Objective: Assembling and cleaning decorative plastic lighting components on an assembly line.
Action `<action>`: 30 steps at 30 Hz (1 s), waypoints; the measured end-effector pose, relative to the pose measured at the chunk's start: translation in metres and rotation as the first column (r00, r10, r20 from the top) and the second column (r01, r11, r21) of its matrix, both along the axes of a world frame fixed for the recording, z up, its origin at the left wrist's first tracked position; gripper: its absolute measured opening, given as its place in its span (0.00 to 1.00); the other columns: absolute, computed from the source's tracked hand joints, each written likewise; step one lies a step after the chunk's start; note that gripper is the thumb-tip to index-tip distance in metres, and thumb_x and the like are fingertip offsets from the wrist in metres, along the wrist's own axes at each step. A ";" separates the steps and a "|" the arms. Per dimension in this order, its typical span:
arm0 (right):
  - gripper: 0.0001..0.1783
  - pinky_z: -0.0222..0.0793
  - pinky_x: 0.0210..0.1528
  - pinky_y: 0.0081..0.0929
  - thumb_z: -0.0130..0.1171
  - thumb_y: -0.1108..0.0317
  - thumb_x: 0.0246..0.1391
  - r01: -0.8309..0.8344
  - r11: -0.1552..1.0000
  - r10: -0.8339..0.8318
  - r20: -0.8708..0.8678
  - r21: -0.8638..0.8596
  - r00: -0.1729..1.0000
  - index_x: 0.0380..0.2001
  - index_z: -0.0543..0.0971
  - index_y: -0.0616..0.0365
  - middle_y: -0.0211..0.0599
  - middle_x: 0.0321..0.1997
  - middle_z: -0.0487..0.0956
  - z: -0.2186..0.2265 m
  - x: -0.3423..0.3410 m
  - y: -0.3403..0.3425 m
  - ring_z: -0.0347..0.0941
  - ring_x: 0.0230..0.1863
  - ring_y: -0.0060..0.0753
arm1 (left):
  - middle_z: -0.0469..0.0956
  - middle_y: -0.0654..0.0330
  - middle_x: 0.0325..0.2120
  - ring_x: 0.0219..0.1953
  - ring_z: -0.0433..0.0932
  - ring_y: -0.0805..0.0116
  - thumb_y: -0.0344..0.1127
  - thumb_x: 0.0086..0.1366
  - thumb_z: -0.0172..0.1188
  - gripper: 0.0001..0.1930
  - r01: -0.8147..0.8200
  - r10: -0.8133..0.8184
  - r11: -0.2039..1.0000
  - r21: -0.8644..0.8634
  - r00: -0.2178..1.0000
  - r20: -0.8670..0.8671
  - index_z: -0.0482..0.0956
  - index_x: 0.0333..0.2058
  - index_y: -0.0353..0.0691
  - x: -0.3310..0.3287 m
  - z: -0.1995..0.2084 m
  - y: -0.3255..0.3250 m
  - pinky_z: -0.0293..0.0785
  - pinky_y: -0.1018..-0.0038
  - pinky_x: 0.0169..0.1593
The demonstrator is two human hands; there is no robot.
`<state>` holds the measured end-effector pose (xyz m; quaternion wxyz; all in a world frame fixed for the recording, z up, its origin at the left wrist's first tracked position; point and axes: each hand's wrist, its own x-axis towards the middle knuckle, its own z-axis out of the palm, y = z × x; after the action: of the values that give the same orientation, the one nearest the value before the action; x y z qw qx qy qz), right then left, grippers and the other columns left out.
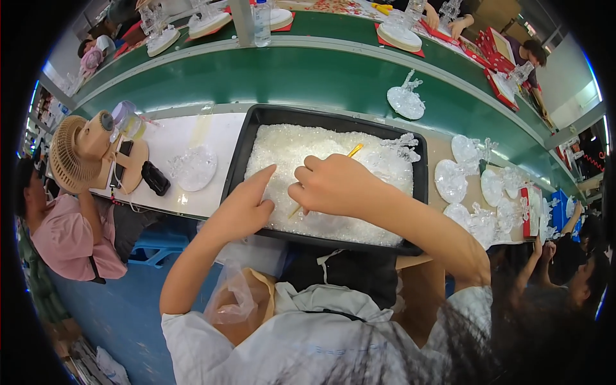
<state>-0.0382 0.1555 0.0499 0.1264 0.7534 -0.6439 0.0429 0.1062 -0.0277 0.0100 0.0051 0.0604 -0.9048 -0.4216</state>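
Observation:
A black tray (420, 168) in front of me is filled with glittering white, clear flakes (276, 144). Above them my right hand (333, 185) is closed around a slim stick with a golden-yellow end (356, 149), perhaps a brush; it slants down toward the flakes on the left. My left hand (247, 202) hovers over the tray's near left part, index finger stretched out and thumb apart, its other fingers partly hidden. Nothing shows in it. A clear ornament piece (401, 149) lies on the flakes in the far right corner.
Left of the tray are a round clear-and-white piece (194, 168), a black pouch (155, 178) and a beige fan (77, 151). Several similar round pieces (451, 181) crowd the right. Behind runs a green conveyor (308, 74) with a metal rail. People sit on both sides.

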 end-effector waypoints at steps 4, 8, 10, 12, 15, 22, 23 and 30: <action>0.13 0.74 0.24 0.28 0.66 0.59 0.46 0.186 0.982 -0.189 -0.135 -0.033 0.973 0.19 0.75 0.53 0.31 0.21 0.76 -0.009 0.003 -0.008 0.78 0.28 0.31 | 0.80 0.36 0.39 0.44 0.81 0.43 0.26 0.57 0.50 0.33 0.153 -0.122 0.987 -0.048 0.909 0.398 0.62 0.64 0.26 -0.010 0.023 0.006 0.76 0.61 0.48; 0.11 0.75 0.24 0.31 0.63 0.62 0.50 0.242 0.970 -0.241 -0.045 0.018 0.969 0.21 0.76 0.54 0.34 0.20 0.78 -0.009 -0.006 -0.010 0.80 0.26 0.34 | 0.81 0.38 0.32 0.39 0.81 0.41 0.26 0.57 0.50 0.32 0.055 -0.081 0.990 0.130 0.975 0.208 0.63 0.63 0.27 -0.009 0.006 0.004 0.75 0.58 0.44; 0.10 0.75 0.25 0.36 0.63 0.62 0.52 0.340 0.929 -0.346 0.018 0.145 0.938 0.25 0.77 0.55 0.38 0.22 0.80 0.000 -0.006 -0.007 0.81 0.26 0.40 | 0.81 0.38 0.33 0.39 0.80 0.40 0.26 0.57 0.50 0.32 -0.014 -0.004 0.990 0.143 0.992 0.127 0.64 0.63 0.27 -0.007 0.006 0.004 0.75 0.58 0.44; 0.09 0.75 0.25 0.38 0.63 0.62 0.52 0.313 0.940 -0.324 0.064 0.136 0.944 0.27 0.77 0.55 0.39 0.22 0.79 -0.001 -0.010 -0.002 0.80 0.25 0.42 | 0.80 0.36 0.43 0.47 0.80 0.44 0.27 0.58 0.51 0.32 0.087 -0.120 0.988 0.131 0.957 0.265 0.63 0.64 0.28 -0.008 0.011 0.007 0.74 0.62 0.51; 0.09 0.75 0.25 0.39 0.63 0.63 0.53 0.299 0.950 -0.310 0.131 0.094 0.942 0.28 0.76 0.57 0.40 0.22 0.78 0.004 -0.014 0.012 0.79 0.24 0.44 | 0.74 0.35 0.55 0.57 0.75 0.47 0.28 0.59 0.52 0.33 0.008 -0.013 0.999 -0.047 0.992 -0.125 0.62 0.65 0.29 -0.005 -0.007 -0.004 0.69 0.65 0.61; 0.08 0.72 0.20 0.32 0.62 0.72 0.50 0.482 0.860 -0.423 0.293 -0.169 0.858 0.27 0.72 0.59 0.40 0.26 0.73 -0.003 0.023 0.046 0.75 0.21 0.42 | 0.70 0.49 0.62 0.64 0.67 0.59 0.35 0.71 0.48 0.27 -0.084 0.111 0.820 0.566 0.994 -0.013 0.62 0.66 0.32 -0.030 0.004 -0.008 0.59 0.68 0.68; 0.08 0.72 0.20 0.32 0.62 0.72 0.50 0.487 0.855 -0.427 0.293 -0.178 0.856 0.27 0.72 0.59 0.40 0.26 0.73 -0.011 0.025 0.046 0.75 0.21 0.42 | 0.69 0.49 0.63 0.65 0.66 0.59 0.36 0.71 0.48 0.28 -0.046 0.055 0.782 0.621 0.998 0.005 0.62 0.66 0.31 -0.032 0.008 -0.007 0.58 0.68 0.68; 0.09 0.73 0.20 0.26 0.62 0.75 0.49 0.475 0.815 -0.462 0.123 -0.331 0.879 0.25 0.69 0.60 0.43 0.32 0.77 -0.039 0.026 0.048 0.77 0.22 0.34 | 0.71 0.53 0.61 0.66 0.64 0.65 0.49 0.70 0.48 0.33 -0.068 0.235 0.890 0.451 0.915 -0.327 0.65 0.65 0.31 -0.040 0.011 -0.017 0.58 0.70 0.67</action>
<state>-0.0118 0.2039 0.0110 0.2534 0.5361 -0.7932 0.1388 0.0657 -0.0448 0.0209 0.1967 0.0506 -0.7639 -0.6125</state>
